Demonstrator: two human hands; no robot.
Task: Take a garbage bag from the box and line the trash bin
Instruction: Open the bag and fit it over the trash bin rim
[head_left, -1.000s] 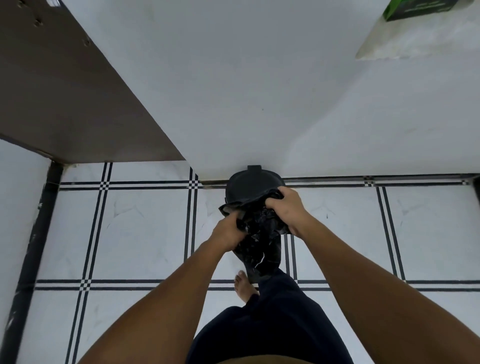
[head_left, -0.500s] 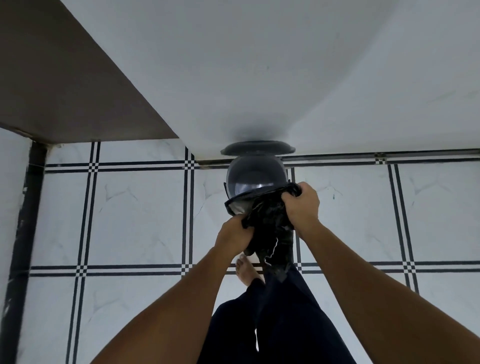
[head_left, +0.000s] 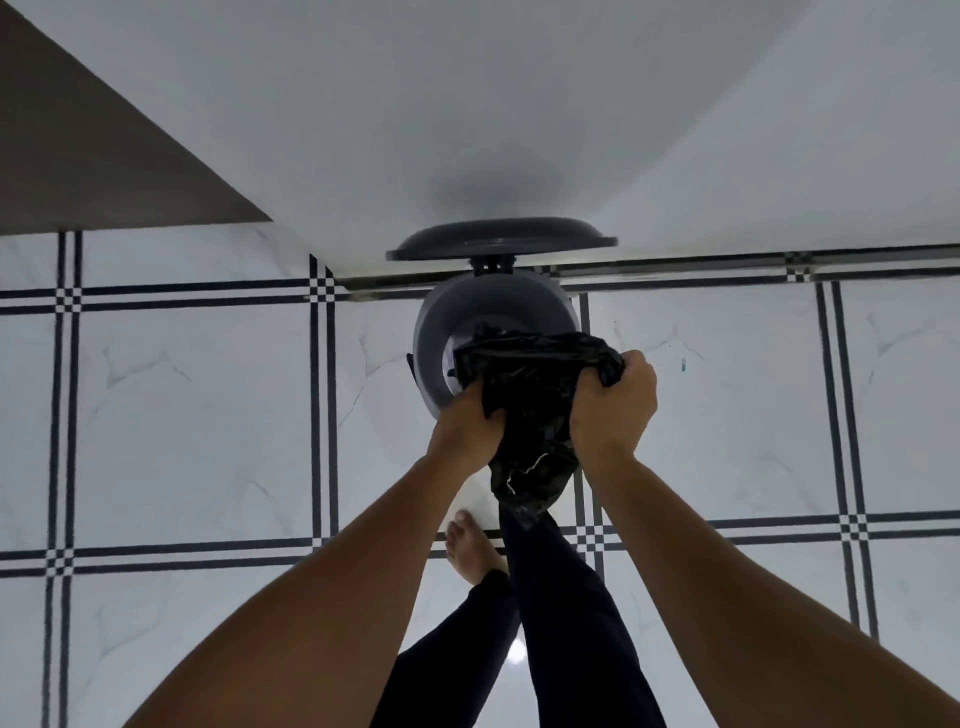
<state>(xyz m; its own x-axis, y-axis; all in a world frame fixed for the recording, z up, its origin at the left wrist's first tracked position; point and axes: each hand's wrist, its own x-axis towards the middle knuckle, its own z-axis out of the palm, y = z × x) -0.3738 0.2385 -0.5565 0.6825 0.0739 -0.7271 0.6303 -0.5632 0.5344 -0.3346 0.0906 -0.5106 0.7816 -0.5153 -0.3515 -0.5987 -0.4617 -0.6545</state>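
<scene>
A dark grey round trash bin (head_left: 447, 332) stands on the floor against the white wall, its lid (head_left: 501, 241) swung up and open. A crumpled black garbage bag (head_left: 530, 395) hangs over the bin's front rim. My left hand (head_left: 467, 428) grips the bag's near-left edge. My right hand (head_left: 613, 402) is closed on the bag's right edge, stretching it across the bin's mouth. The bag's loose tail hangs down toward my leg. The box is not in view.
White marble-look floor tiles (head_left: 197, 405) with black lines surround the bin. A brown panel (head_left: 88, 171) sits at the upper left against the white wall (head_left: 467, 104). My bare foot (head_left: 470, 545) and dark trouser legs (head_left: 566, 613) are just below the bin.
The bin lid has swung up fully open. My hands have spread the bag wider over the rim, the right hand moving right. The view has tilted closer to the bin.
</scene>
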